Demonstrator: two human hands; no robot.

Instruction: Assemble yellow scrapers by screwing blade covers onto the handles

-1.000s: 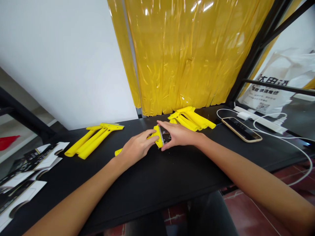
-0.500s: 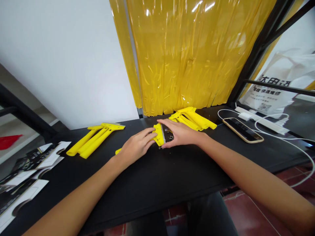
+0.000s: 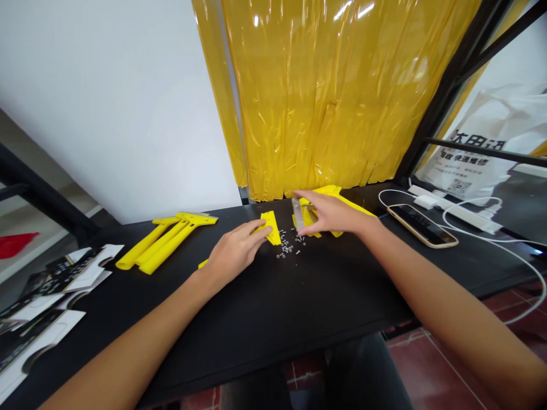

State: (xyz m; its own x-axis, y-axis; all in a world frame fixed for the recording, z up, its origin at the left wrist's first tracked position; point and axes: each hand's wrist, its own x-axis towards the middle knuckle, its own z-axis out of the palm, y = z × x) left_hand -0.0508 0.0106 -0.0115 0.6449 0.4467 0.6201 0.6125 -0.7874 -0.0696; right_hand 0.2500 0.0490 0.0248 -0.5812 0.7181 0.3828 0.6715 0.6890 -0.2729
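Note:
My left hand (image 3: 233,246) is closed around a yellow scraper (image 3: 270,229), whose flat head sticks out past the fingertips; its handle end shows behind the wrist. Between thumb and fingers, my right hand (image 3: 331,213) grips a narrow metal blade (image 3: 298,216) by its two ends, apart from the scraper head. Small screws and nuts (image 3: 287,247) lie scattered on the black table between the hands. Just beyond the right hand, partly hidden by it, is a pile of yellow scrapers (image 3: 350,206). Several more scrapers (image 3: 171,242) lie to the left.
Black and white printed cards (image 3: 55,302) are stacked at the table's left. At the right lie a phone (image 3: 422,225), a white power strip (image 3: 457,209) and looping cables. A yellow plastic strip curtain (image 3: 333,102) hangs behind the table, beside a white panel (image 3: 119,114).
My right hand has moved right, taking the metal blade away from the scraper head. The screws and nuts beneath are now uncovered. My left hand has barely shifted.

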